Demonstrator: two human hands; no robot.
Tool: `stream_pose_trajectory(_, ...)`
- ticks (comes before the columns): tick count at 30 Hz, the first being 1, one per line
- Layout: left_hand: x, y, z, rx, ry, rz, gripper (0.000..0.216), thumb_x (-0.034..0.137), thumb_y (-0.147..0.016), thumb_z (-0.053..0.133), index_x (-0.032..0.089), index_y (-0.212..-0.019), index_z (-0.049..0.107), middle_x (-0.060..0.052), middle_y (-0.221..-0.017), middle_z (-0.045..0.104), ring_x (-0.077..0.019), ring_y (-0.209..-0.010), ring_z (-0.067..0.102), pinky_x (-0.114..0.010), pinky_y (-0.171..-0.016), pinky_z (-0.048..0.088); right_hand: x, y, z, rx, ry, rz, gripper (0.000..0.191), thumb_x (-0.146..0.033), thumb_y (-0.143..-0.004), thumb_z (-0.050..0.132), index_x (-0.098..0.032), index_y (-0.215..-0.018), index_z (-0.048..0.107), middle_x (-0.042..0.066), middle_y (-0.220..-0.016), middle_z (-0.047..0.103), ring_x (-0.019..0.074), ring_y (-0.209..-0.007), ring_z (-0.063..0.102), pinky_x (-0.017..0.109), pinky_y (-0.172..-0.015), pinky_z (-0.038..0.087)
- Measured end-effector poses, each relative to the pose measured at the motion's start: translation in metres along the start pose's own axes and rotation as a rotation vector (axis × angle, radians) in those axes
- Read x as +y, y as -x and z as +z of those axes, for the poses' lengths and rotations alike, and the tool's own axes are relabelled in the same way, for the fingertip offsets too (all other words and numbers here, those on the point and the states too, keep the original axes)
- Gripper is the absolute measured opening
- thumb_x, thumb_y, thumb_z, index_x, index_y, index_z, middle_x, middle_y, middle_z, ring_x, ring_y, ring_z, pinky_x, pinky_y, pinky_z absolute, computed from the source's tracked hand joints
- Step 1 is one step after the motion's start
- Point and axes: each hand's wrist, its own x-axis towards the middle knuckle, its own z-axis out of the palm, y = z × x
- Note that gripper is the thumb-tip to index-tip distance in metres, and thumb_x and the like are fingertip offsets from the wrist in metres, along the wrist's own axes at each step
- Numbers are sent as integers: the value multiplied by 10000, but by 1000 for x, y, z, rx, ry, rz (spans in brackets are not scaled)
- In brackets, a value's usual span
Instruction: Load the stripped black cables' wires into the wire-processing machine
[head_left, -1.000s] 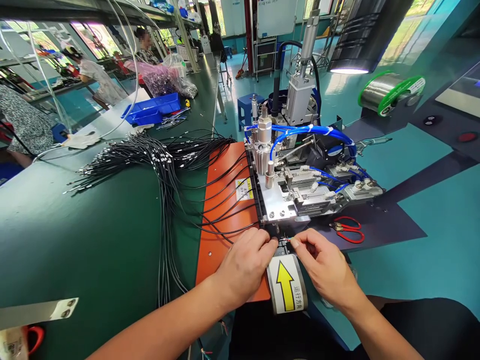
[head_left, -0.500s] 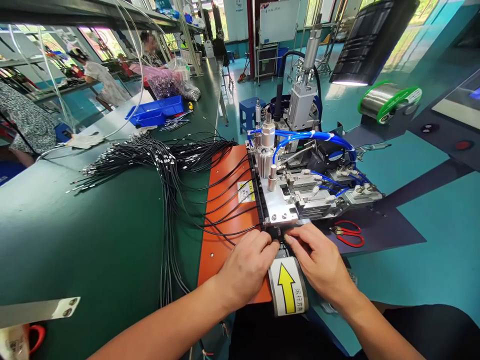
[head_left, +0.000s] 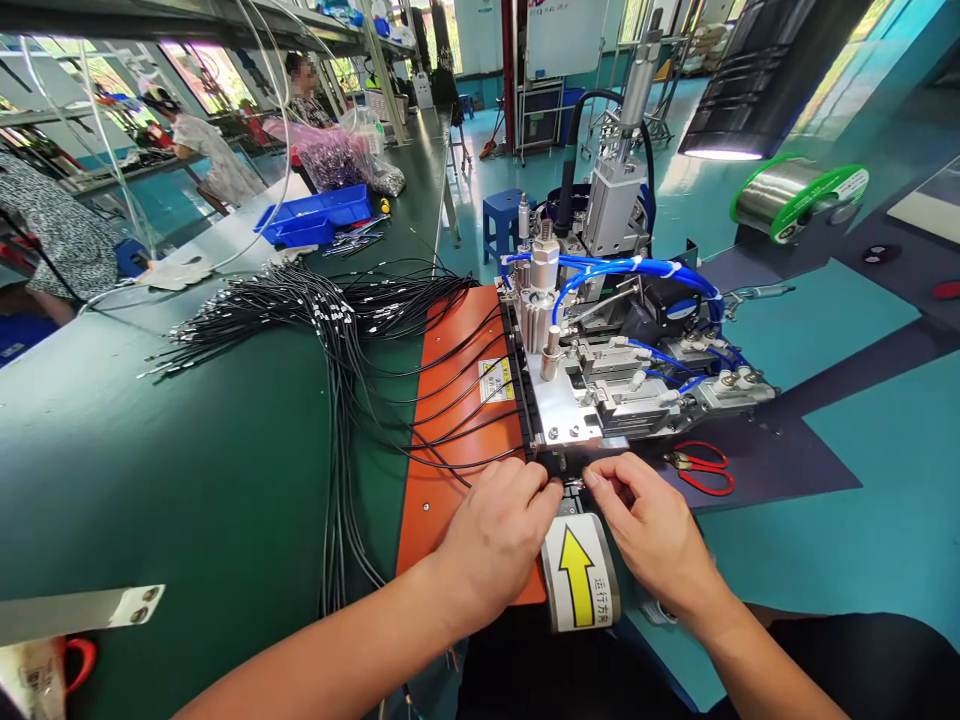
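Head view: the left hand (head_left: 495,535) lies knuckles-up on the orange plate (head_left: 439,505), its fingers curled and its thumb and forefinger pressed together on a black cable (head_left: 459,464), which runs away from the grip to the left across the plate. The right hand (head_left: 654,535) meets it from the other side, thumb and forefinger pinched shut on the cable's tip, where short coloured wire ends show between the two sets of fingertips; the finer detail there is too small to tell. The pinch sits right at the front edge of the machine (head_left: 600,395), whose metal block, clamps and blue hoses (head_left: 622,268) rise just beyond the fingers. Directly under the grip, between the two wrists, is a curved label (head_left: 579,578) with a yellow arrow pointing toward the machine. Just right of the right hand's fingertips, red scissors (head_left: 703,468) lie on a dark mat. More cables cross the plate beyond the left hand and join a bundle (head_left: 300,310) spread over the green bench, well left of the grip. Far beyond the bundle stands a blue bin (head_left: 315,215), and other people sit along that side. Far to the right of the grip, a spool (head_left: 799,188) with green flanges hangs under a lamp (head_left: 720,154).
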Motion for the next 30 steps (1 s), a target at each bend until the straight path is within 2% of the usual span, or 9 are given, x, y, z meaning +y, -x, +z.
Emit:
stream_pose_trajectory(7, 7, 2, -4, 20, -2, -80, 152, 155, -961, 487, 140, -935, 636, -38, -823, 550, -158, -789, 454, -322, -729, 361, 0, -4, -2, -87, -42, 182, 357, -493, -949, 496, -190, -844, 651, 19, -786, 616, 164, -707, 525, 288, -655, 408)
stream_pose_trajectory(13, 4, 1, -4, 45, 84, -170, 141, 173, -955, 510, 172, -958, 651, -29, -832, 555, -167, -820, 445, -334, -739, 332, -1, -6, -3, -129, -119, 247, 376, -511, -925, 520, -171, -817, 639, 15, -731, 582, 145, -636, 465, 256, -575, 370)
stream_pose_trajectory(16, 4, 0, -9, -10, 154, -241, 172, 195, -966, 492, 192, -1007, 660, -43, -906, 564, -178, -886, 454, -339, -765, 356, 1, -3, -4, -96, -155, 251, 358, -517, -942, 517, -189, -885, 650, 19, -814, 631, 159, -709, 529, 259, -629, 415)
stream_pose_trajectory(19, 5, -1, -16, -125, 206, -303, 217, 213, -976, 461, 207, -1030, 671, -53, -934, 562, -179, -892, 458, -335, -771, 388, 1, 3, -11, -45, -164, 275, 350, -546, -951, 520, -219, -968, 646, 20, -933, 681, 185, -851, 591, 275, -760, 459)
stream_pose_trajectory(21, 5, -3, -21, -200, 236, -317, 236, 222, -976, 451, 210, -1049, 674, -52, -927, 569, -175, -880, 474, -328, -766, 413, 1, 9, -16, -28, -161, 294, 369, -577, -943, 529, -230, -999, 642, 22, -950, 687, 195, -892, 605, 271, -771, 470)
stream_pose_trajectory(23, 1, -6, -31, -238, 259, -308, 235, 233, -972, 462, 212, -1065, 677, -42, -908, 589, -167, -862, 507, -312, -753, 434, 2, 17, -22, -27, -155, 304, 399, -604, -932, 537, -235, -1040, 644, 25, -959, 685, 196, -897, 614, 252, -722, 481)
stream_pose_trajectory(25, -8, -10, -48, -216, 267, -284, 220, 240, -965, 488, 215, -1072, 679, -25, -896, 620, -150, -850, 551, -286, -742, 450, 5, 25, -27, -25, -151, 304, 431, -622, -919, 549, -237, -1085, 645, 25, -933, 677, 182, -845, 618, 229, -654, 486)
stream_pose_trajectory(28, -32, -12, -87, -96, 232, -229, 198, 268, -967, 516, 241, -1071, 683, 1, -946, 668, -119, -873, 607, -236, -755, 468, 11, 39, -33, 13, -142, 302, 457, -631, -903, 569, -238, -1123, 647, 15, -833, 652, 150, -694, 593, 201, -575, 490)
stream_pose_trajectory(30, -47, -7, -116, -84, 197, -210, 180, 302, -959, 542, 274, -1075, 678, 22, -998, 680, -100, -882, 630, -204, -753, 475, 14, 47, -36, 31, -139, 283, 450, -627, -896, 580, -235, -1104, 655, 17, -808, 651, 144, -658, 598, 181, -552, 504)
